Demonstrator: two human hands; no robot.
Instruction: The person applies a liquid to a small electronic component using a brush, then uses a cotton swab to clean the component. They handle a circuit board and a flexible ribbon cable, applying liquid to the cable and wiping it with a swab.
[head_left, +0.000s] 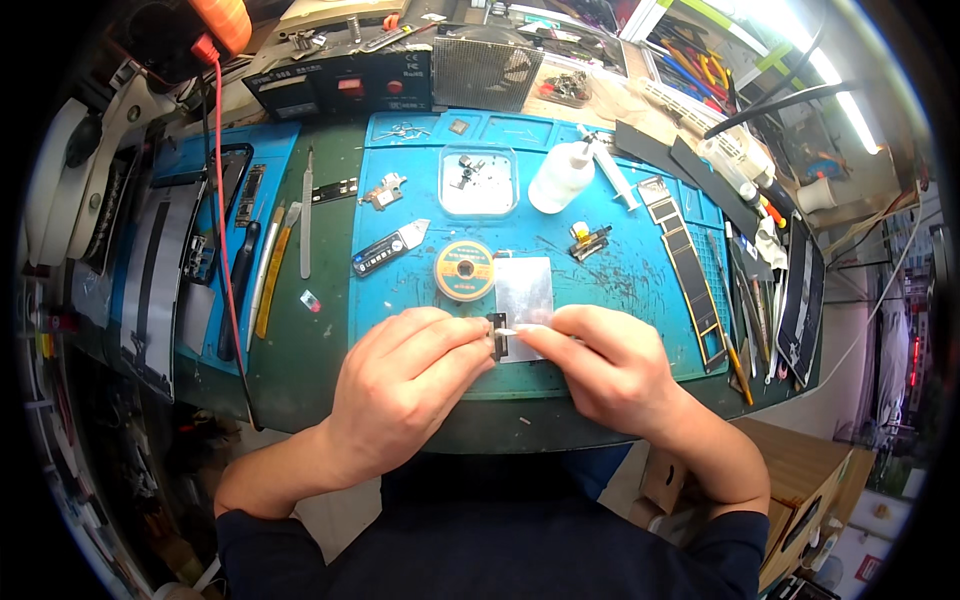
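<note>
At the front of the blue work mat [620, 290], both my hands meet over a flat silver plate [525, 285]. Fingers of my left hand [400, 380] are closed on a small dark electronic part [500, 345], held upright above the plate's left edge. My right hand [615, 365] pinches a small white pointed piece [507, 332], whose tip touches or nearly touches the dark part. What kind of piece it is, I cannot make out. Just beyond my fingers lies a round spool [464, 271] with an orange label.
Beyond the spool stand a clear square dish [477, 180] with small parts and a white bottle [562, 178]. A utility knife [390, 248] lies left, a small metal part [589, 241] right. Phone parts [160, 270] and tools flank the mat; a black box [340, 85] stands behind.
</note>
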